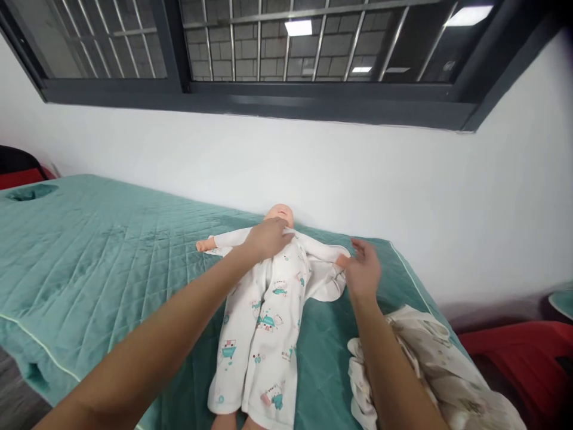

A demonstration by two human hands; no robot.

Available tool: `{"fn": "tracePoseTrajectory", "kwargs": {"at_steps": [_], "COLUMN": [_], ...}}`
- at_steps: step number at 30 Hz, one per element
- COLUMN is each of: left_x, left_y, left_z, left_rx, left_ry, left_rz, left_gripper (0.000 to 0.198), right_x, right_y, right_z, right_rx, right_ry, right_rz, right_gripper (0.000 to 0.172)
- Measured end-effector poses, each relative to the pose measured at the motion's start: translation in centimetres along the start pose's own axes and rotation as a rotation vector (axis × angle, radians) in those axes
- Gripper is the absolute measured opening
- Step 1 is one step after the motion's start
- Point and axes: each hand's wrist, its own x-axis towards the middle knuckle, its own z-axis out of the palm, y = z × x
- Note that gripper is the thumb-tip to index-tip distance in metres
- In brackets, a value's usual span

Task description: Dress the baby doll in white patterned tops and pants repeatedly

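A baby doll (279, 211) lies on its back, its head close to the wall. White clothing (273, 322) with small teal and pink prints covers its body and legs. My left hand (268, 237) rests over the doll's upper chest near the neck, fingers stretched out and thumb apart. At the doll's arm on the right side, my right hand (364, 269) is beside the doll's small hand (342, 261), with its fingers apart and slightly bent. A loose white flap of the garment (324, 280) spreads beneath that arm. The doll's other hand (206, 244) sticks out of its sleeve.
A green quilted cover (111, 239) lies over the bed, which has a hole (31, 192) at the far left. Crumpled pale cloth (430, 352) lies at the right edge. Red chairs (523, 358) stand to the right. Behind are a white wall (358, 173) and barred window.
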Motion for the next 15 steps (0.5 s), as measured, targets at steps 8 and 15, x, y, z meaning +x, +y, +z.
{"fn": "tracePoseTrajectory", "kwargs": {"at_steps": [8, 15], "left_x": [-3.5, -3.7], "left_y": [-5.4, -6.0], "left_z": [1.8, 2.9], "left_rx": [-0.679, -0.785], "left_ry": [0.127, 0.124], "left_rz": [-0.115, -0.106], "left_gripper": [0.053, 0.061], "right_x": [-4.7, -4.2], "right_y": [-4.3, -3.7], "right_z": [5.4, 5.0], "right_rx": [0.145, 0.045], "right_ry": [-0.549, -0.662], "right_rz": [0.017, 0.02], "right_gripper": [0.063, 0.078]}}
